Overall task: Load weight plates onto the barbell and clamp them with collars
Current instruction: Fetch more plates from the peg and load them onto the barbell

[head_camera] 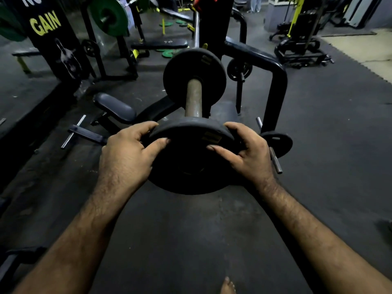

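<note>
While both hands' fingers clasp its rim, the plate meets the barbell sleeve.

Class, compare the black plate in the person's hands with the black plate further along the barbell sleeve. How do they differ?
The held plate is gripped by the left hand and right hand at the sleeve's end; the far plate sits untouched further up the barbell sleeve. Both are black with yellow labels.

Black plate at sleeve end
</note>
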